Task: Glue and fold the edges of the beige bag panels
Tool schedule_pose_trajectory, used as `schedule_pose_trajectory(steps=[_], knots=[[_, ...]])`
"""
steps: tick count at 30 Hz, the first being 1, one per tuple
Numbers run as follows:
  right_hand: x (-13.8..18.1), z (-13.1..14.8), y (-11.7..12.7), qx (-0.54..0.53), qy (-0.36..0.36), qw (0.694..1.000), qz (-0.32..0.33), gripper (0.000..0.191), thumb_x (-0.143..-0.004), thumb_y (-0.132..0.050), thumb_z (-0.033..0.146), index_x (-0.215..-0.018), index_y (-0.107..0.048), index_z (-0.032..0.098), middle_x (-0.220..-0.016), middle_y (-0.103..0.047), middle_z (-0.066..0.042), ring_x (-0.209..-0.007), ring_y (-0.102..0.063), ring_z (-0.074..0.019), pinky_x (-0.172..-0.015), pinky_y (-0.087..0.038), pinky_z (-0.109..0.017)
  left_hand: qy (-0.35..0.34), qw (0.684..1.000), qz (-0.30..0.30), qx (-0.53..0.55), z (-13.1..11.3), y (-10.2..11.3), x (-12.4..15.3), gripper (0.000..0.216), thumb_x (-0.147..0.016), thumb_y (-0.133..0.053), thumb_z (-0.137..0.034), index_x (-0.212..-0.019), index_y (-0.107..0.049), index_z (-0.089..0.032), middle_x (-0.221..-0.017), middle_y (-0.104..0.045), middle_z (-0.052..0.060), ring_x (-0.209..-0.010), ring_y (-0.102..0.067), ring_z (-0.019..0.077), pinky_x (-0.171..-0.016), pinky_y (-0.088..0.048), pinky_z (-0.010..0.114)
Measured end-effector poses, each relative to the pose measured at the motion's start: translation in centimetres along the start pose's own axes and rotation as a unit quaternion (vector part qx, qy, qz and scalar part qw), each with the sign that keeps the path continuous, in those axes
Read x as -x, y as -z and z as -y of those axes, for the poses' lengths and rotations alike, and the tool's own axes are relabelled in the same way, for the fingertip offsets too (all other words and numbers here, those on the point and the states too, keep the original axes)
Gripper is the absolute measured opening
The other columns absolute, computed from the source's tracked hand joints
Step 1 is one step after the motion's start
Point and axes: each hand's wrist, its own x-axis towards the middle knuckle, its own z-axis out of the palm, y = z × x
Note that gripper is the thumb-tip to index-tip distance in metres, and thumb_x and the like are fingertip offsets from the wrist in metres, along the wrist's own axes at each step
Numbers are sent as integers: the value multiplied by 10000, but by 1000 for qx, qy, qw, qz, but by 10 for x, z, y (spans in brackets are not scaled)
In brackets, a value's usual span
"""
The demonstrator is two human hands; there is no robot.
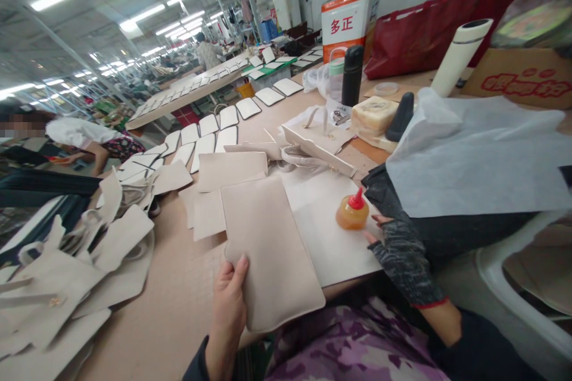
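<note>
My left hand grips the lower left edge of a beige leather-like bag panel, thumb on top and the other fingers underneath. The panel is tilted above the table's front edge. My right hand, in a grey knitted fingerless glove, is just right of a squat bottle of amber liquid with a red nozzle. Its visible fingers are apart and empty, seemingly not touching the bottle. Under the bottle lies a white sheet. Behind the held panel are more beige panels.
Beige bag pieces with straps are heaped at the left. Rows of white dark-edged panels run along the table. At the back right stand a black flask, a cream flask and a large tin. A person works at far left.
</note>
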Motion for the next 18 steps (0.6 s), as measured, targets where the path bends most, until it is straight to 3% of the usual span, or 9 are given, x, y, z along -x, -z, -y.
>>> schedule_pose_trajectory(steps=[1, 3, 4, 6, 9, 12, 18], knots=[[7, 10, -1, -6, -16, 1000, -11, 296, -677, -754, 307, -956, -657, 283, -922, -609, -108, -890, -563, -315, -984, -381, -571, -2, 1000, -2, 1, 0, -1, 3, 453, -550, -820, -432, -853, -619, -161, -812, -729, 46, -764, -684, 220, -734, -555, 318], [18, 33, -11, -20, -71, 997, 34, 213, -773, -657, 392, -945, -634, 268, -862, -617, -94, -769, -592, -266, -833, -506, -511, -9, 1000, 0, -2, 0, -4, 8, 471, -544, -817, -453, -859, -618, -165, -809, -729, 48, -770, -683, 228, -729, -556, 321], [22, 45, -19, -48, -94, 988, 109, 239, -808, -603, 431, -960, -624, 247, -886, -632, -98, -782, -613, -261, -787, -535, -476, -12, 1000, 6, -11, 1, -5, 10, 482, -552, -808, -472, -873, -620, -166, -820, -729, 52, -781, -682, 233, -731, -555, 325], [27, 66, -41, -100, -102, 970, 198, 339, -806, -576, 462, -1027, -603, 207, -900, -652, -99, -762, -637, -253, -711, -561, -431, -28, 998, 16, -61, 6, -7, 15, 485, -594, -772, -503, -911, -630, -165, -851, -727, 64, -811, -678, 246, -743, -549, 335], [34, 89, -71, -71, -6, 978, 196, 309, -810, -583, 426, -1012, -626, 197, -940, -675, -106, -880, -641, -284, -832, -524, -458, -91, 973, 23, -209, 18, -5, 19, 433, -681, -704, -493, -957, -654, -163, -915, -719, 87, -877, -667, 263, -794, -530, 345], [37, 94, -89, -33, 58, 984, 165, 260, -843, -524, 398, -953, -660, 206, -932, -688, -122, -931, -637, -305, -891, -491, -479, -172, 933, 61, -311, 26, -1, 21, 406, -753, -639, -422, -1068, -641, -165, -1052, -690, 116, -1001, -634, 275, -902, -487, 371], [17, 77, -101, -21, -2, 980, 198, 237, -818, -503, 381, -941, -596, 201, -885, -681, -103, -816, -647, -259, -774, -535, -408, -218, 901, 91, -364, 24, -1, 28, 441, -802, -552, -332, -1208, -564, -161, -1169, -638, 144, -1100, -590, 286, -957, -462, 414]])
